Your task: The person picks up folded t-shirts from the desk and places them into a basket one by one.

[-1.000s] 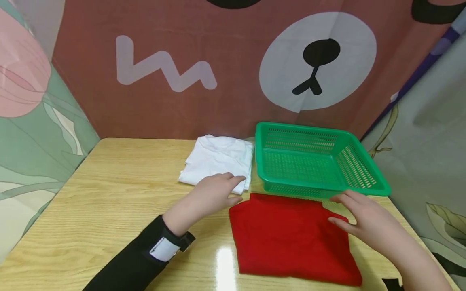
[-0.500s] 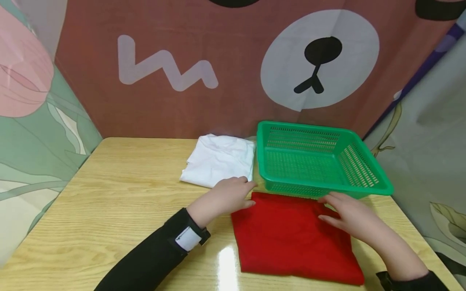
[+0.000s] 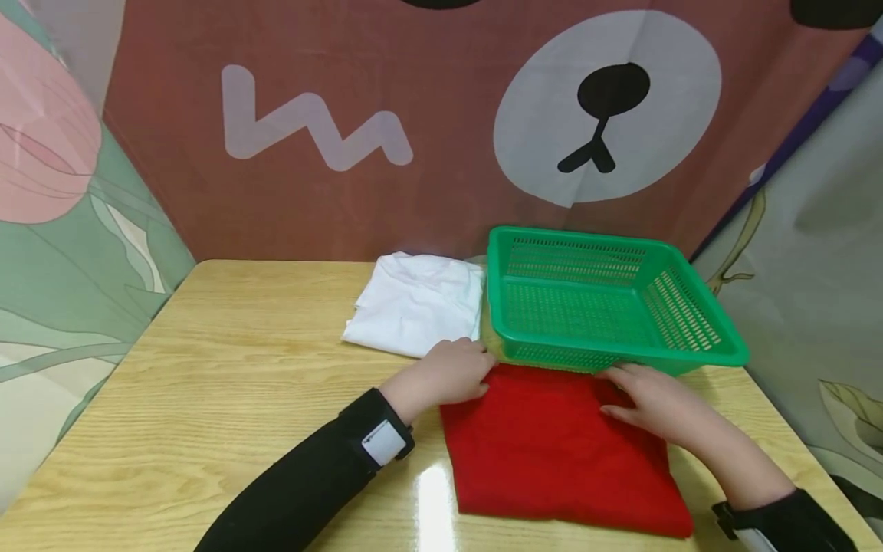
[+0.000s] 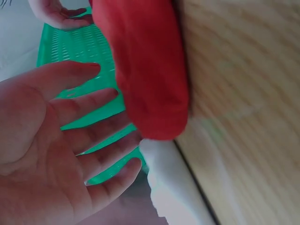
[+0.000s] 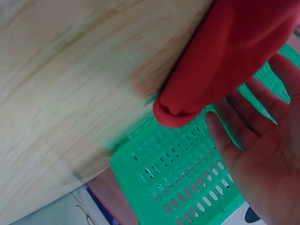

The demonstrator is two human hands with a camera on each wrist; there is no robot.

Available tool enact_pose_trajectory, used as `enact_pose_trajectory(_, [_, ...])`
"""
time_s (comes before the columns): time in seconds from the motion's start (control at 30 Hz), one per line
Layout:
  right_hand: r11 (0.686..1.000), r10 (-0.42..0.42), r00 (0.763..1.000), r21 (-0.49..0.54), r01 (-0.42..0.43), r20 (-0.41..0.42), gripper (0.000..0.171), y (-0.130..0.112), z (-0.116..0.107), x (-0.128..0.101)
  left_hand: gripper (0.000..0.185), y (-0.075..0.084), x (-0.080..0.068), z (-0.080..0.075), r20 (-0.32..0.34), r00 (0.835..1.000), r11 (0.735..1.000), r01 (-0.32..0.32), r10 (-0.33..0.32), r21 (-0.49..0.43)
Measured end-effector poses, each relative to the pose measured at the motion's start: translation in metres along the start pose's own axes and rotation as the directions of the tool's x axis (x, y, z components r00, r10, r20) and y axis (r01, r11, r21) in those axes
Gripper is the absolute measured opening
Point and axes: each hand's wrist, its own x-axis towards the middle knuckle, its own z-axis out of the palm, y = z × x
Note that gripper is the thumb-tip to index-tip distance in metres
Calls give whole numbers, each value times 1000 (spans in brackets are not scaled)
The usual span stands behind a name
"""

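A folded red garment [image 3: 559, 452] lies flat on the table, near the front in the head view. At its far left corner is my left hand [image 3: 451, 373], fingertips close to the cloth's edge. My right hand [image 3: 651, 399] is over the far right corner, beside the basket's near rim. In the left wrist view the left hand's fingers [image 4: 101, 124] are spread and fairly straight, touching or very near the red edge. The right wrist view shows the right fingers [image 5: 248, 112] extended, the fingertips partly behind the cloth. Neither hand grips the garment.
A green plastic basket [image 3: 614, 354] with perforated walls stands behind the red garment, nothing inside it. To its left lies a folded white garment [image 3: 421, 303]. The wooden table [image 3: 241, 383] ends at a printed bear cloth [image 3: 331, 207] hanging behind.
My left hand has moved right, from beside the white garment to the red garment's far left corner. My right hand has shifted slightly left over the far right corner.
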Motion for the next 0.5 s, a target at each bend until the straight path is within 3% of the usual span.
enact_pose_trajectory(0.3, [999, 28, 998, 29, -30, 63, 40, 4, 6, 6, 22, -1, 15, 8, 9, 1000, 1000, -2, 3, -15])
enact_pose_trajectory(0.5, [997, 23, 998, 67, -27, 62, 34, 8, 11, 9, 28, -3, 21, 11, 24, 1000, 999, -17, 17, -30])
